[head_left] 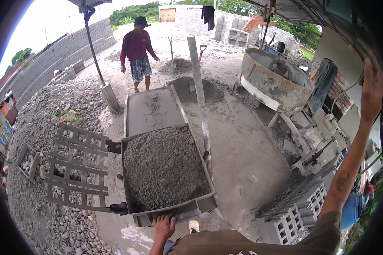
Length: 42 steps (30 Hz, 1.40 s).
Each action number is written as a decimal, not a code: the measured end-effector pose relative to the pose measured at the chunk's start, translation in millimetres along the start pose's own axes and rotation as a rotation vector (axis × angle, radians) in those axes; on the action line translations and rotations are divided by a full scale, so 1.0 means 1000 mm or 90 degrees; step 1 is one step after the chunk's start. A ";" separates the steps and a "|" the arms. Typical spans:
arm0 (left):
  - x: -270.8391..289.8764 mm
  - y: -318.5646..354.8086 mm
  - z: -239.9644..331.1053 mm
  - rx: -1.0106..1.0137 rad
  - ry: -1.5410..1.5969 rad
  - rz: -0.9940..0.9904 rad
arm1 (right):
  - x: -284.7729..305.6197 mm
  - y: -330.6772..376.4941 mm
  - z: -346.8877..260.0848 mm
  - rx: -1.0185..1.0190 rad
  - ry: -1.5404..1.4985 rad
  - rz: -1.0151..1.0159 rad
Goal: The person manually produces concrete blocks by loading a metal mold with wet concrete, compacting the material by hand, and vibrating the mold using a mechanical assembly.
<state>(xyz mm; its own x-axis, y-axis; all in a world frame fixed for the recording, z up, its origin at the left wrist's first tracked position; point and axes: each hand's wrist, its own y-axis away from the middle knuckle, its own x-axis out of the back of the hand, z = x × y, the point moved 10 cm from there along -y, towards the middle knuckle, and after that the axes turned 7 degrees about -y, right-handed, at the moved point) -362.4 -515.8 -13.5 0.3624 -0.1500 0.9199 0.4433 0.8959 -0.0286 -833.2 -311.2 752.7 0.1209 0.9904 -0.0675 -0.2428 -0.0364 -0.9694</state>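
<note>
Gravel-filled box just beyond the left hand, fingers apart against its near side.

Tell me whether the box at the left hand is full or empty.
Full, or nearly: grey gravelly mix hides the floor of the box and mounds up inside its walls.

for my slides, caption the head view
Left hand at a box of gravelly material, right hand raised, a person beyond.
</note>
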 end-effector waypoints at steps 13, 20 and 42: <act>0.000 -0.012 -0.035 0.009 -0.100 0.009 | -0.091 0.581 -0.524 -0.478 -0.808 -0.706; 0.017 -0.003 -0.020 -0.042 -0.114 0.186 | -0.083 0.670 -0.559 -0.288 -0.523 -0.815; 0.001 0.081 -0.015 -0.023 -0.120 0.284 | -0.017 0.671 -0.569 -0.334 -0.378 -0.696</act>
<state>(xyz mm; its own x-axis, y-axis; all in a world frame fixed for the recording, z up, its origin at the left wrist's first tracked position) -313.5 -449.5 -21.0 0.3697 0.3269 0.8697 0.3082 0.8399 -0.4467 -450.6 -428.2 -31.0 -0.4489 0.4478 0.7733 0.1192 0.8877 -0.4448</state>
